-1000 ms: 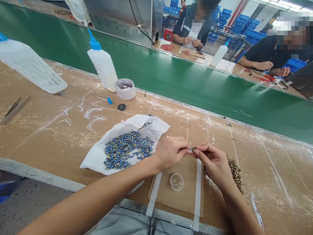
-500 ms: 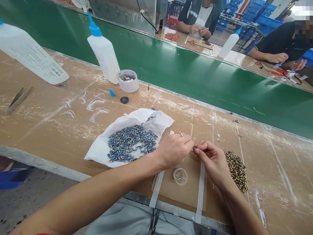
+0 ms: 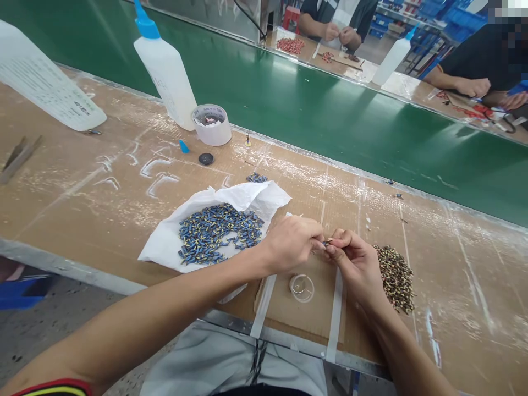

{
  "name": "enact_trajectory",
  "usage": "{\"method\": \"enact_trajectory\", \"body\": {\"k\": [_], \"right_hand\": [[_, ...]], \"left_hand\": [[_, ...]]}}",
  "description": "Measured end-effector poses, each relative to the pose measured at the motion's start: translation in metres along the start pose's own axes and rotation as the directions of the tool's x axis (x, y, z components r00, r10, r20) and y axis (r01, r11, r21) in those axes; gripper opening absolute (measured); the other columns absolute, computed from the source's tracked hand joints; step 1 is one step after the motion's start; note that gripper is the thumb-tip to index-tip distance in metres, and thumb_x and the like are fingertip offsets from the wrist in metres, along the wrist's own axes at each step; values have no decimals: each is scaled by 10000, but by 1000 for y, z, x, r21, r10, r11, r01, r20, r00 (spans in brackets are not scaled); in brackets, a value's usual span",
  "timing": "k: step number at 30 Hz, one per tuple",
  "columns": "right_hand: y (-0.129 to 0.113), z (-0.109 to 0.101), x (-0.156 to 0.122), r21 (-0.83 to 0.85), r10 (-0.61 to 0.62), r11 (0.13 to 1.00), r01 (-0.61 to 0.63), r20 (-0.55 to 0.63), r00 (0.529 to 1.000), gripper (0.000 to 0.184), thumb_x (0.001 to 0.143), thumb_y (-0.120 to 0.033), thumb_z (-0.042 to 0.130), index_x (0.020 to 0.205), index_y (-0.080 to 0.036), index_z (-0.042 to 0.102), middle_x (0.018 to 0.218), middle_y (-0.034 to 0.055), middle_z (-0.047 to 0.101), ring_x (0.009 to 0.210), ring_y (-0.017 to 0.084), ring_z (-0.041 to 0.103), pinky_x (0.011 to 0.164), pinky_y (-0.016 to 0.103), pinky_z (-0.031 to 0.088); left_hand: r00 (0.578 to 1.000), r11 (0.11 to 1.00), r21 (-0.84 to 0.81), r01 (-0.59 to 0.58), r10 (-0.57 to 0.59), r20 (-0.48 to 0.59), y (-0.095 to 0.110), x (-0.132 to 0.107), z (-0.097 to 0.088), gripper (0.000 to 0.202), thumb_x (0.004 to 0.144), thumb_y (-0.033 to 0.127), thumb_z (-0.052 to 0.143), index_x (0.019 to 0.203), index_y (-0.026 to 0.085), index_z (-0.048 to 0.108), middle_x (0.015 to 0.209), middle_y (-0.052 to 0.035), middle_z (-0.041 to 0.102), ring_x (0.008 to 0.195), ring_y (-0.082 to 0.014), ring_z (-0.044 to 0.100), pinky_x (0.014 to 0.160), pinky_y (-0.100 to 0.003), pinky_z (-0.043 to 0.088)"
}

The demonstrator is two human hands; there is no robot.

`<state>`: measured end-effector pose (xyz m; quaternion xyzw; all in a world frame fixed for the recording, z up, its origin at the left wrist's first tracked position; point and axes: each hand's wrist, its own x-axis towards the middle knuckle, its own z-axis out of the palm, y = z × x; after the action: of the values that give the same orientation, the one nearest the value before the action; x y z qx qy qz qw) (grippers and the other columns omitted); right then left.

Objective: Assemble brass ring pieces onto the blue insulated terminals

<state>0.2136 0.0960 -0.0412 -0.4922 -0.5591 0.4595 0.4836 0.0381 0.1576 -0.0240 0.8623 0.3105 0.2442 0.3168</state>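
My left hand point(image 3: 293, 242) and my right hand point(image 3: 358, 264) meet fingertip to fingertip, both closed in a pinch. Between them is a small blue and dark part point(image 3: 326, 243), mostly hidden by the fingers. Left of my left hand, a white sheet point(image 3: 159, 245) bears a heap of small blue parts with yellow ends point(image 3: 206, 231). Beside my right hand lies a pile of small brass-and-black pieces point(image 3: 396, 278). Below the hands, a small clear round cup point(image 3: 302, 289) stands on a taped-down cardboard piece point(image 3: 284, 316).
Two white bottles with blue nozzles, one near the tape roll point(image 3: 212, 135) and one far left point(image 3: 45, 82), stand at the back. Tweezers point(image 3: 20, 157), a black cap point(image 3: 206, 159) and a blue cap point(image 3: 183, 146) lie leftward. Across the green belt point(image 3: 330, 110), two people work.
My fingertips have shifted slightly around the small part, and the left hand's fingers are now tucked lower. The whole view has tilted a little, so the table things sit slightly higher.
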Motion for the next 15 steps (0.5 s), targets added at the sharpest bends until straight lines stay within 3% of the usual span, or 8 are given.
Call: {"method": "enact_trajectory", "body": {"k": [3, 8, 15], "right_hand": [[1, 0, 0, -5, 30, 1000, -31, -41, 999, 172, 873, -320, 669, 772, -213, 581, 713, -10, 551, 667, 135, 532, 626, 267, 430], [6, 1, 3, 91, 188, 980, -179, -100, 977, 207, 816, -386, 729, 821, -204, 631, 726, 6, 634, 664, 139, 586, 622, 267, 491], [11, 2, 6, 135, 235, 966, -219, -121, 964, 229, 801, -393, 749, 863, -185, 677, 740, 18, 671, 668, 126, 616, 641, 256, 526]], "left_hand": [[1000, 998, -55, 19, -18, 19, -3, 3, -4, 102, 850, 128, 630, 780, 136, 704, 749, -24, 703, 717, -154, 613, 653, -252, 387], [994, 989, -132, 66, -54, 93, -13, 9, -8, 118, 884, 151, 609, 907, 151, 725, 880, -40, 739, 829, -167, 649, 738, -245, 436], [991, 1000, -26, -6, 9, 132, -19, 10, -5, 184, 941, 180, 534, 868, 131, 696, 833, -48, 692, 794, -165, 616, 702, -239, 404]]}}
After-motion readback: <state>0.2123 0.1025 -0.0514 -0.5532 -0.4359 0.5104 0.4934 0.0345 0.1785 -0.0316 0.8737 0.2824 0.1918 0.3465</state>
